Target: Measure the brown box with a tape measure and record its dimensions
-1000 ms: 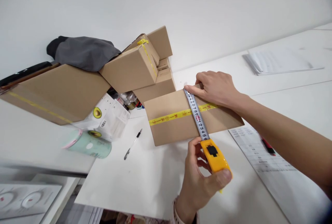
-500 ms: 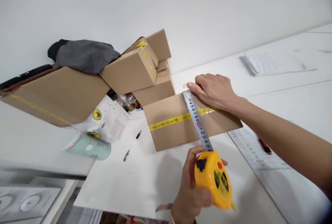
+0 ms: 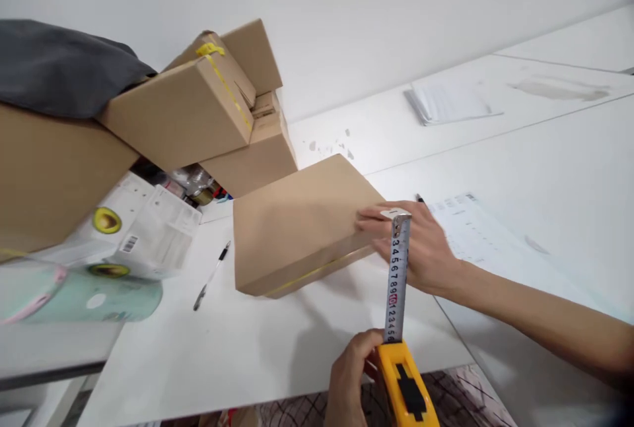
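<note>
Head: tape measure by desk edge

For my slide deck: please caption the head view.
Left hand holding an extended yellow tape measure, right hand on a cardboard box.

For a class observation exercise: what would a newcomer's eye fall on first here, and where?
Probably the yellow tape measure at the bottom, right of centre, in the left hand, its numbered blade out. Next, the cardboard box mid-picture, the right hand at its right end. Then the dark grey cloth draped over boxes at upper left.
</note>
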Motion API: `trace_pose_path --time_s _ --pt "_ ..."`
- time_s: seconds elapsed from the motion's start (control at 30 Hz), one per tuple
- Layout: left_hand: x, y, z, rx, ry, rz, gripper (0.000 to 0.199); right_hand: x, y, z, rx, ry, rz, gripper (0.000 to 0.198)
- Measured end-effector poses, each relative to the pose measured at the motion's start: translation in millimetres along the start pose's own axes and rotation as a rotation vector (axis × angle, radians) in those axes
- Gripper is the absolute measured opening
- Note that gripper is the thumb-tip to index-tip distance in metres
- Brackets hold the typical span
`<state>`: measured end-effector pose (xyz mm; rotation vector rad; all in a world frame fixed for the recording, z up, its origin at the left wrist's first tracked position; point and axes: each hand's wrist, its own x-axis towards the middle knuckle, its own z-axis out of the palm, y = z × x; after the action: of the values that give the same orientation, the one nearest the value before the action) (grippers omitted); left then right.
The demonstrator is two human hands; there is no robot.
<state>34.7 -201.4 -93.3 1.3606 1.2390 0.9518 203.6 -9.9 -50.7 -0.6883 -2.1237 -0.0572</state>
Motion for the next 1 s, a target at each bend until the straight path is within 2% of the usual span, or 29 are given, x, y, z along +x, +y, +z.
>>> trace_pose_path --time_s 0.13,0.2,0.27,0.33,0.4,0.53,0.63,0.7,0.77,0.9,1.0 --pt "5 10 1 0.301 -0.086 -0.006 0.082 -29 11 -55 0.574 0.015 0.572 0.044" --pt "11 11 6 0.395 -0.19 -0.04 0.088 -43 14 -78 0.761 -0.031 0.707 0.042" --pt "19 14 14 0.449 -0.258 -0.12 0.093 -58 14 -91 0.783 -0.05 0.763 0.029" --pt "28 19 22 0.491 -0.241 -0.214 0.099 -74 9 -93 0.735 -0.058 0.802 0.019" --pt "38 27 27 0.513 -0.235 -0.243 0.105 -89 4 -85 0.689 -0.124 0.799 0.017" --pt "62 39 28 0.532 -0.341 -0.078 0.105 -107 6 -64 0.508 -0.341 0.671 0.023" --pt "79 43 27 0.615 -0.325 0.043 0.103 -104 36 -53 0.248 -0.34 0.766 0.029" --pt "91 46 28 0.705 -0.329 0.043 0.095 -95 67 -45 0.041 -0.346 0.894 0.031" --pt "102 51 31 0.825 -0.342 0.026 0.085 -83 97 -34 -0.106 -0.42 0.947 0.032" --pt "121 59 37 1.12 -0.342 0.048 0.07 -66 131 -16 -0.094 -0.582 0.806 0.03" --pt "131 57 41 1.28 -0.314 0.073 0.059 -65 139 -15 -0.008 -0.607 0.728 0.027"
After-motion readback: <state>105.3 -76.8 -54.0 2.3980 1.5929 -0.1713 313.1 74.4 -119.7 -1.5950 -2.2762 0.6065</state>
